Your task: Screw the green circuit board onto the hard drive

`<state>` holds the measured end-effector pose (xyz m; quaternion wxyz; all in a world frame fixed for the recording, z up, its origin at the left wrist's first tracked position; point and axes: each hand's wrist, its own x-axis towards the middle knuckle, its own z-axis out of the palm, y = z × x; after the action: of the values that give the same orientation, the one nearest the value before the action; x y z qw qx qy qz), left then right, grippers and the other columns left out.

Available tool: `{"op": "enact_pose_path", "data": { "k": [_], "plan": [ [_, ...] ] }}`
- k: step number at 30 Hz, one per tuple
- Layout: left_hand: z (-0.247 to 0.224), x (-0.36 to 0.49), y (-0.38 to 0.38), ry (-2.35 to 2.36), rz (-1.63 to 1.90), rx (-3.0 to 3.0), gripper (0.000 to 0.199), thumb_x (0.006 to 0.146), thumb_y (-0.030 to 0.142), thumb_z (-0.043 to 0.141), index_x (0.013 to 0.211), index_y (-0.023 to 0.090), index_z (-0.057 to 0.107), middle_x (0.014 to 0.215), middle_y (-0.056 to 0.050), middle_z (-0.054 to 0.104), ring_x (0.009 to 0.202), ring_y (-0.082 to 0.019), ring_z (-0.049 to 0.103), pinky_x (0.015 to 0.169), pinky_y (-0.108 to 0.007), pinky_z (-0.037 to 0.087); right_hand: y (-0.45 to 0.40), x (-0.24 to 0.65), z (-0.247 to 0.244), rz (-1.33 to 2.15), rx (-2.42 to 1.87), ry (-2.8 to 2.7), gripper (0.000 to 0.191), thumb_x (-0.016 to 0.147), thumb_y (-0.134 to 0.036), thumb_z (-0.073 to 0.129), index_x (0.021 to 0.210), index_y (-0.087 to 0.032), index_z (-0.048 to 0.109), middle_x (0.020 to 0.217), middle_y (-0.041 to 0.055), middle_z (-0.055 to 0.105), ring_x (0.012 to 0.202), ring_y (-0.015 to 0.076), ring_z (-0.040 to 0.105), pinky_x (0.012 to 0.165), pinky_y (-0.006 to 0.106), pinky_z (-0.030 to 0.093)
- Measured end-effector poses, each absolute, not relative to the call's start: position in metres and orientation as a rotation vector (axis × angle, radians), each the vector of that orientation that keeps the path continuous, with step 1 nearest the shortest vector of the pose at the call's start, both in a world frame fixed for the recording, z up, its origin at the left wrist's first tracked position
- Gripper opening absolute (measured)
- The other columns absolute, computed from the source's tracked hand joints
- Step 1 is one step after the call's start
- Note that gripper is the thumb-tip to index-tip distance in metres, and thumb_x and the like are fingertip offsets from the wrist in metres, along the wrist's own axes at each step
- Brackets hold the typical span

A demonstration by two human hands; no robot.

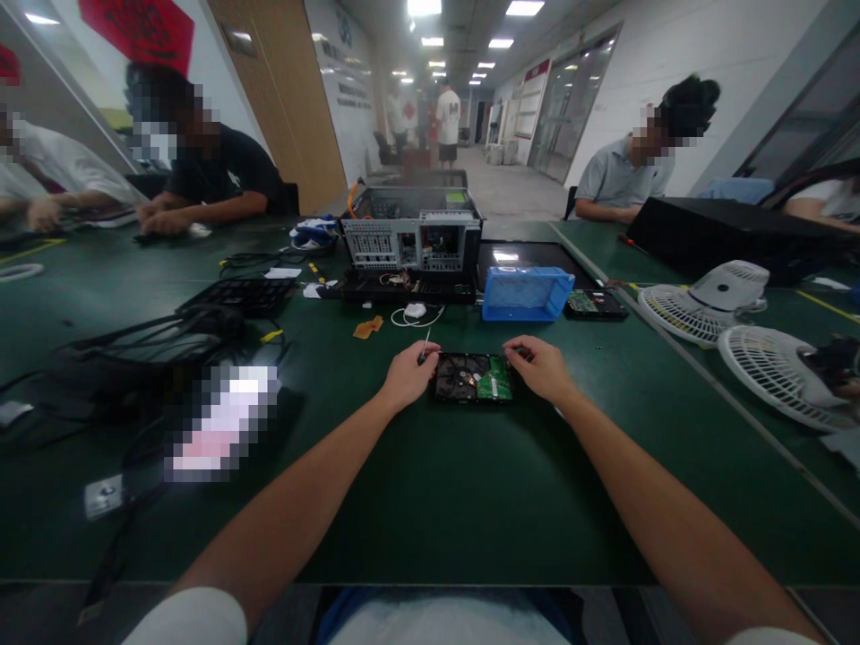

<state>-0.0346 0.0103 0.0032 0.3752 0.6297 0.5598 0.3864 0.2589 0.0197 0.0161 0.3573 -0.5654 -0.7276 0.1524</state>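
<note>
A black hard drive with a green circuit board lies on the green table, between my two hands. At its left edge, my left hand has its fingers closed round a small screwdriver, whose thin shaft points up. My right hand touches the upper right corner of the drive with fingers pinched together; whether something small is between them is too small to tell.
Beyond the drive stand an open computer case and a blue plastic bin. Black cables and a blurred bright object lie left, white fan parts right. Another drive lies by the bin. People sit across the table.
</note>
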Motion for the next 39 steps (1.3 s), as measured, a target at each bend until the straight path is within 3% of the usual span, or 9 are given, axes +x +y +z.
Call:
{"op": "enact_pose_path", "data": {
  "k": [5, 12, 19, 26, 31, 34, 39],
  "plan": [
    [0.004, -0.035, 0.009, 1.436, 0.984, 1.626, 0.026, 0.098, 0.032, 0.058, 0.119, 0.023, 0.069, 0.11, -0.005, 0.074, 0.079, -0.016, 0.069, 0.072, -0.027, 0.057, 0.02, 0.257, 0.012, 0.367, -1.455, -1.927, 0.022, 0.086, -0.032, 0.063, 0.102, -0.025, 0.076, 0.095, 0.0052, 0.076, 0.075, 0.0196, 0.065, 0.074, 0.035, 0.052],
    [0.002, -0.033, 0.011, 1.469, 1.047, 1.563, 0.021, 0.097, 0.027, 0.058, 0.115, 0.02, 0.067, 0.1, -0.005, 0.073, 0.074, -0.015, 0.07, 0.068, -0.026, 0.058, 0.022, 0.26, 0.008, 0.588, -1.403, -1.935, 0.03, 0.095, -0.041, 0.055, 0.112, -0.026, 0.074, 0.103, 0.0041, 0.077, 0.084, 0.0206, 0.069, 0.076, 0.034, 0.053],
    [0.003, -0.034, 0.006, 1.481, 1.244, 1.495, 0.022, 0.1, 0.032, 0.053, 0.112, 0.019, 0.065, 0.091, -0.003, 0.07, 0.069, -0.014, 0.068, 0.06, -0.025, 0.053, 0.023, 0.262, 0.007, 0.624, -1.458, -1.921, 0.033, 0.096, -0.047, 0.053, 0.108, -0.025, 0.075, 0.088, 0.0034, 0.076, 0.076, 0.0209, 0.068, 0.07, 0.033, 0.052],
    [0.03, -0.027, -0.017, 1.479, 1.57, 1.753, 0.036, 0.108, 0.041, 0.041, 0.117, 0.019, 0.069, 0.092, -0.005, 0.065, 0.08, -0.017, 0.062, 0.072, -0.029, 0.051, 0.01, 0.269, 0.035, 0.435, -1.45, -1.825, 0.025, 0.092, -0.043, 0.063, 0.103, -0.025, 0.075, 0.095, 0.0053, 0.076, 0.084, 0.0231, 0.068, 0.079, 0.039, 0.053],
    [0.043, -0.006, -0.042, 1.13, 1.684, 2.011, 0.039, 0.109, 0.038, 0.039, 0.131, 0.021, 0.067, 0.116, -0.009, 0.062, 0.106, -0.02, 0.061, 0.093, -0.037, 0.052, -0.021, 0.24, 0.067, 0.984, -1.04, -1.913, 0.03, 0.092, -0.044, 0.067, 0.112, -0.023, 0.073, 0.108, 0.0064, 0.075, 0.094, 0.0217, 0.069, 0.084, 0.039, 0.057],
    [0.045, 0.004, -0.054, 0.932, 1.618, 2.211, 0.04, 0.109, 0.039, 0.038, 0.134, 0.023, 0.066, 0.122, -0.01, 0.062, 0.116, -0.023, 0.057, 0.101, -0.043, 0.049, -0.039, 0.218, 0.075, 1.183, -0.789, -2.041, 0.038, 0.089, -0.037, 0.073, 0.125, -0.025, 0.068, 0.122, 0.0062, 0.071, 0.109, 0.0223, 0.067, 0.099, 0.041, 0.054],
    [0.043, 0.01, -0.062, 0.72, 1.537, 2.323, 0.041, 0.108, 0.04, 0.039, 0.136, 0.025, 0.064, 0.126, -0.011, 0.062, 0.12, -0.025, 0.056, 0.103, -0.046, 0.048, -0.047, 0.207, 0.073, 1.357, -0.667, -2.085, 0.033, 0.086, -0.029, 0.075, 0.119, -0.024, 0.069, 0.113, 0.0036, 0.071, 0.107, 0.0198, 0.067, 0.099, 0.04, 0.053]
  ]
}}
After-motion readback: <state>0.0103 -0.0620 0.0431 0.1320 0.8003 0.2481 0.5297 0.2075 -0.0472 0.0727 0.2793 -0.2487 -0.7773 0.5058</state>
